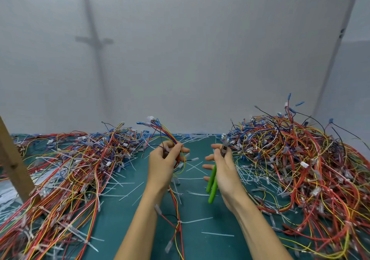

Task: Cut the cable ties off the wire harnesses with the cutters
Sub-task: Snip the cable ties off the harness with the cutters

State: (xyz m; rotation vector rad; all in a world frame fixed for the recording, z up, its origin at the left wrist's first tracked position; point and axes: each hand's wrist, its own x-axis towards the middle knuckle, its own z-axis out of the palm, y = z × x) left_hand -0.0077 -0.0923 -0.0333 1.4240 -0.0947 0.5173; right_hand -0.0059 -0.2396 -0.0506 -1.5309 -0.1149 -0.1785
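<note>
My left hand (164, 163) grips a wire harness (162, 129) of red, yellow and blue wires above the green mat; its upper ends with blue and white connectors fan up, and its lower wires trail down toward me. A white cable tie (180, 222) still binds the trailing part near my forearm. My right hand (224, 169) holds green-handled cutters (212, 183), handles pointing down, metal jaws (224, 146) up by my fingertips. The two hands are a short gap apart.
A big heap of harnesses (300, 159) lies at the right, another pile (70, 169) at the left. Cut white ties (192, 167) litter the green mat (124, 219) between them. A wooden post (14, 163) leans at the left edge. A grey wall (180, 59) stands behind.
</note>
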